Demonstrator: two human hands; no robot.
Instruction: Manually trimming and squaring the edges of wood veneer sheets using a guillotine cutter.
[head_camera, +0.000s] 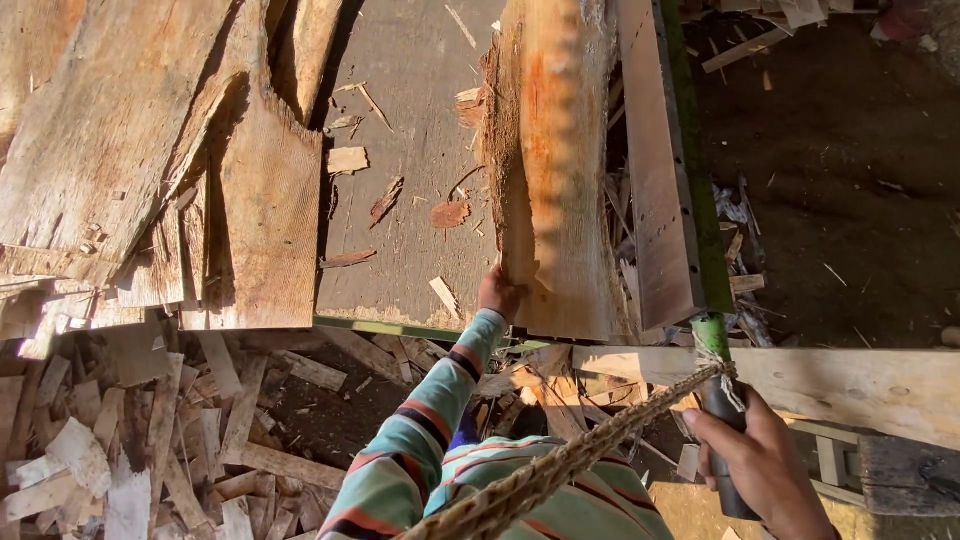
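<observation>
My left hand (497, 293) grips the near edge of a thin sheet of wood veneer (548, 170) that lies lengthwise on a grey wooden table (400, 230). The veneer is pale orange with a ragged left edge. My right hand (762, 465) is closed around a dark handle (722, 420) at the near end of a green bar (690, 150) running along the table's right side. A thick braided rope (560, 465) is tied near that handle and leads back toward my body. My striped sleeve (420, 440) reaches forward from below.
More veneer sheets (150, 150) are piled on the left of the table. Broken veneer scraps (150, 440) litter the ground below. A pale plank (850, 385) crosses at right, beside dark earth floor (850, 150). A long board (655, 170) stands beside the green bar.
</observation>
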